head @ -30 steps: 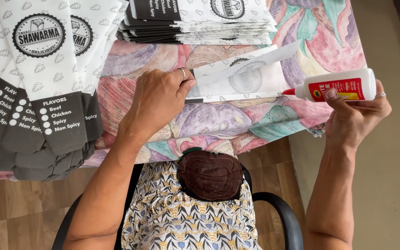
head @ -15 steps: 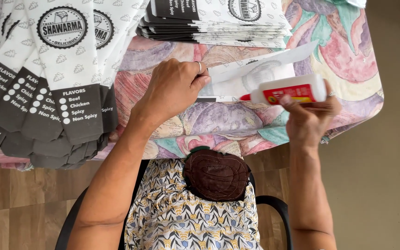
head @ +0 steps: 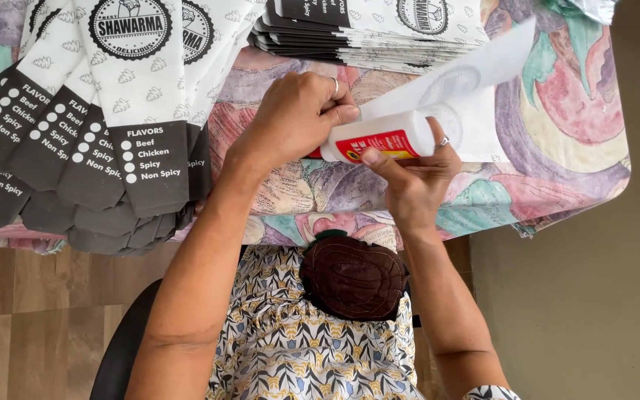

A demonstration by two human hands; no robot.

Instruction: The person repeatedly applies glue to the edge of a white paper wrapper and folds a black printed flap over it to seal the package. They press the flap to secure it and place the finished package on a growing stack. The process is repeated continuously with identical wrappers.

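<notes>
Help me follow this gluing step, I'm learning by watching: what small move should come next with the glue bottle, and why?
Probably draw the glue bottle along the edge of the white paper sheet. The right hand holds the bottle on its side, its tip hidden at the left hand, which presses on the sheet on the patterned tablecloth. No glue line is visible.

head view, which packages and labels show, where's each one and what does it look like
Fanned paper sleeves: table's left, white with round black emblems, dark ends.
Stacked sleeves: top centre, flat pile, white and black.
Single sleeve: under the left hand, plain white side up.
Glue bottle: in the right hand, white, red label.
</notes>
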